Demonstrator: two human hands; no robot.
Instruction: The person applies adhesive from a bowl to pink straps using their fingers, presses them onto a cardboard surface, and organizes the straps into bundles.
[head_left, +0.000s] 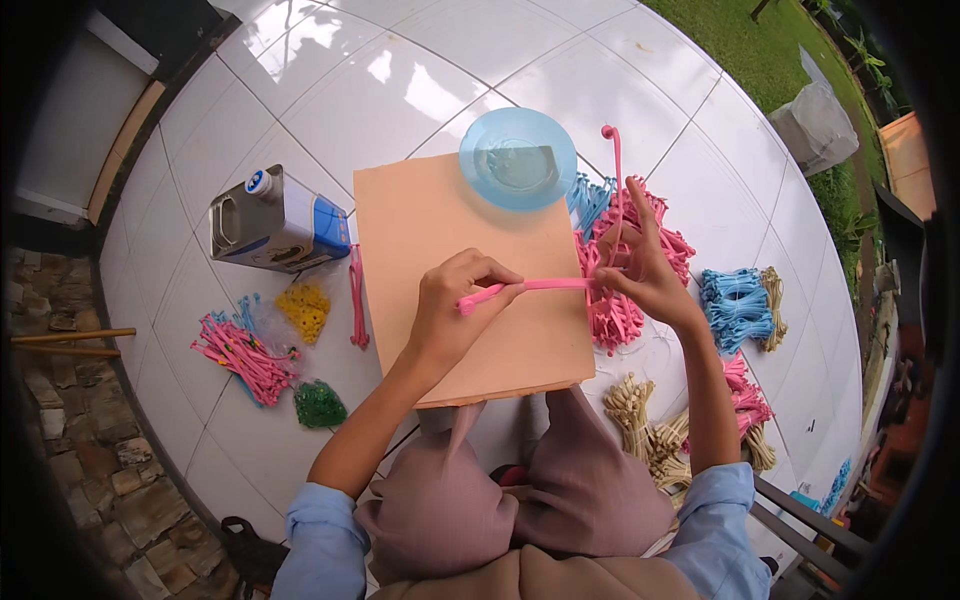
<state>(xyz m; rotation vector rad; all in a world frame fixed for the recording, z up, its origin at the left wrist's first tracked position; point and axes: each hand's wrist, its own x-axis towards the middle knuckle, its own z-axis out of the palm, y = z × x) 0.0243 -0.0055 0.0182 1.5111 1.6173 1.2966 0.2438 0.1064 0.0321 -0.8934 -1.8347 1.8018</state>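
Observation:
A thin pink rubber-like strip point(560, 284) with a knobbed end is stretched across, above a tan board. My left hand point(452, 305) pinches it near its left end, which sticks out past the fingers. My right hand point(640, 265) closes thumb and finger on its right part, other fingers raised. From that grip a pink length point(615, 165) rises to a curled tip; whether it is the same strip, I cannot tell. Under both hands lies the flat tan board point(480, 360), over my knees. Behind my right hand is a heap of pink strips point(615, 325).
A light-blue bowl point(518, 125) stands at the board's far edge. Left are a metal can point(285, 220), yellow pieces point(303, 310), green pieces point(320, 404) and a pink bundle point(245, 360). Right lie blue bundles point(737, 308) and beige bundles point(630, 410) on white tiles point(340, 110).

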